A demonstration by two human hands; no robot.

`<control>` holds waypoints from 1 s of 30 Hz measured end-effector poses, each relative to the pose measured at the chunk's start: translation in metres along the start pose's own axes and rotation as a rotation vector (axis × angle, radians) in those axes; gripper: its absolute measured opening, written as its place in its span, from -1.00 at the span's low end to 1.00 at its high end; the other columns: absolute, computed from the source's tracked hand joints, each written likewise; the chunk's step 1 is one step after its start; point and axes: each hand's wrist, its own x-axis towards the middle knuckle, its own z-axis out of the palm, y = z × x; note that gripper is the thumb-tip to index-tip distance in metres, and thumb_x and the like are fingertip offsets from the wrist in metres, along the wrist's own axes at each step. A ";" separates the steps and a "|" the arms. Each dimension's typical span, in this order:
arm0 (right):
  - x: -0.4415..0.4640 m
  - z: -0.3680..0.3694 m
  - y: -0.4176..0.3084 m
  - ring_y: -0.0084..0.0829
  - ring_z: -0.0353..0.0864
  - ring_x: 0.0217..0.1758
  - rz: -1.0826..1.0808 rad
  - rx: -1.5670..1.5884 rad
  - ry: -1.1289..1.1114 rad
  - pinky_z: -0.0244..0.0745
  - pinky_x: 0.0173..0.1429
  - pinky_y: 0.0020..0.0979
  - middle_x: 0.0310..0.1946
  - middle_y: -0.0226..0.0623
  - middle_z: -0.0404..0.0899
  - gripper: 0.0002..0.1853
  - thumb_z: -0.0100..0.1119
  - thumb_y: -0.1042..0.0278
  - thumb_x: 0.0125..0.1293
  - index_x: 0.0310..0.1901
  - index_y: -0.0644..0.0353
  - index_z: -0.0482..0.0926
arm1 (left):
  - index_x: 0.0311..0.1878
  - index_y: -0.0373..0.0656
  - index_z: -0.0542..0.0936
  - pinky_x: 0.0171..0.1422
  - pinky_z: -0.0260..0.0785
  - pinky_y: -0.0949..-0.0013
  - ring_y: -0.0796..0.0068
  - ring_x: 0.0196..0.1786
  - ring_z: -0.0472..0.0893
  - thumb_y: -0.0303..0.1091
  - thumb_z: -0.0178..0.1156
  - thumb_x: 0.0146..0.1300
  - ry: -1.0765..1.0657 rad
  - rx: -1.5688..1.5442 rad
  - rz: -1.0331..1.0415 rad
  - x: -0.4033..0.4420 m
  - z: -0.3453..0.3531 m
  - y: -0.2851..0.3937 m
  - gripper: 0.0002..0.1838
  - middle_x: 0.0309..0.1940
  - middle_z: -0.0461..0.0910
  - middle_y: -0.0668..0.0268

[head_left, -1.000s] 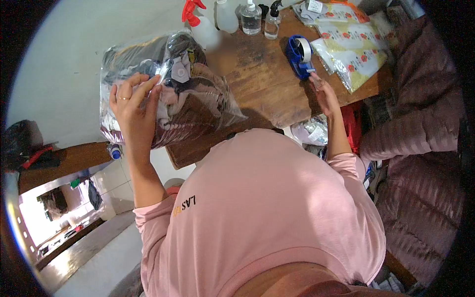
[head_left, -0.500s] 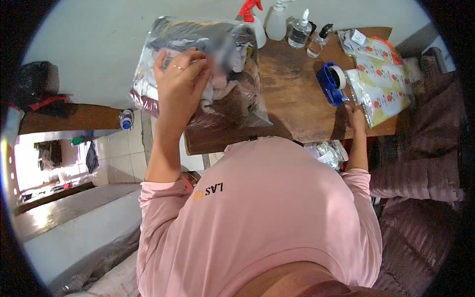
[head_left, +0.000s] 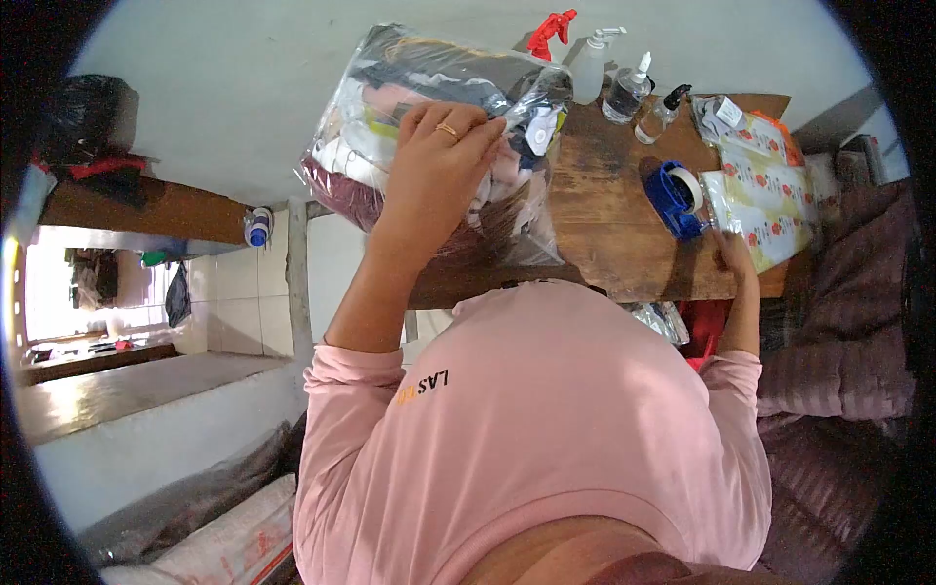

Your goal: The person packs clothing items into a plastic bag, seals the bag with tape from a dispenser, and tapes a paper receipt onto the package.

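A clear plastic bag (head_left: 526,219) full of folded clothes stands at the left end of the wooden table (head_left: 609,224). My left hand (head_left: 439,171), with a ring on one finger, pinches the upper plastic of the bag between thumb and fingers. Right of the bag sits a blue tape dispenser (head_left: 673,200) with a roll of pale tape. At its near end is my right hand (head_left: 733,252), its fingers close together by the cutter edge. Whatever these fingers hold is too small to make out.
Behind the dispenser stand a red-topped spray bottle (head_left: 551,34), a white pump bottle (head_left: 589,70) and two clear bottles (head_left: 625,93) (head_left: 659,117). Flower-printed packets (head_left: 770,200) lie at the right. A dark striped cloth (head_left: 838,341) hangs beyond the table's right side.
The view has turned, so the table and bag appear farther right. My left hand stays at the bag's top, and my right hand stays by the dispenser, its fingers drawn closer together.
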 end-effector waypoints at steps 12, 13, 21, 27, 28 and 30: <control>-0.155 -0.005 -0.354 -0.63 0.43 -0.69 -0.844 0.314 -0.487 0.36 -0.58 -0.64 -0.68 -0.43 0.40 -0.57 -0.15 -0.01 0.36 -0.50 0.19 0.36 | -0.25 -0.03 0.59 0.09 0.17 0.26 0.48 -0.17 0.51 -0.34 0.20 0.03 0.035 0.102 0.050 -0.002 0.003 -0.003 -0.83 -0.32 0.54 0.46; -0.153 -0.001 -0.363 -0.63 0.43 -0.69 -0.854 0.274 -0.510 0.37 -0.59 -0.63 -0.69 -0.44 0.40 -0.57 -0.15 -0.01 0.36 -0.49 0.19 0.36 | -0.26 -0.03 0.59 0.09 0.17 0.26 0.49 -0.17 0.51 -0.34 0.20 0.03 0.041 0.101 0.046 -0.003 0.003 -0.004 -0.84 -0.32 0.54 0.47; -0.146 0.006 -0.393 -0.62 0.42 -0.73 -0.873 0.050 -0.528 0.36 -0.66 -0.60 -0.72 -0.43 0.39 -0.56 -0.14 -0.01 0.34 -0.50 0.22 0.38 | -0.30 -0.07 0.58 0.07 0.19 0.22 0.41 -0.11 0.48 -0.37 0.14 0.00 0.053 0.113 0.077 -0.004 0.002 -0.004 -0.84 -0.30 0.52 0.41; -0.147 0.006 -0.403 -0.61 0.39 -0.77 -0.861 -0.062 -0.477 0.33 -0.69 -0.58 -0.76 -0.42 0.37 -0.56 -0.14 0.02 0.33 -0.51 0.25 0.40 | -0.30 -0.13 0.57 0.09 0.18 0.18 0.31 0.00 0.42 -0.40 0.10 -0.01 0.030 0.107 -0.006 -0.007 -0.001 0.003 -0.83 -0.18 0.49 0.32; -0.149 0.005 -0.404 -0.62 0.37 -0.78 -0.848 -0.082 -0.470 0.31 -0.69 -0.59 -0.77 -0.44 0.35 -0.57 -0.13 0.03 0.34 -0.52 0.23 0.38 | -0.31 -0.13 0.57 0.12 0.17 0.17 0.29 0.04 0.41 -0.39 0.10 -0.01 0.035 0.094 -0.024 -0.007 0.000 0.004 -0.83 -0.14 0.49 0.31; -0.152 0.006 -0.406 -0.63 0.35 -0.78 -0.837 -0.110 -0.452 0.28 -0.71 -0.60 -0.78 -0.45 0.33 -0.57 -0.12 0.03 0.34 -0.54 0.22 0.36 | -0.29 -0.05 0.59 0.23 0.08 0.15 0.32 0.13 0.37 -0.33 0.16 0.03 0.010 0.148 0.008 -0.004 0.001 0.000 -0.85 -0.05 0.49 0.37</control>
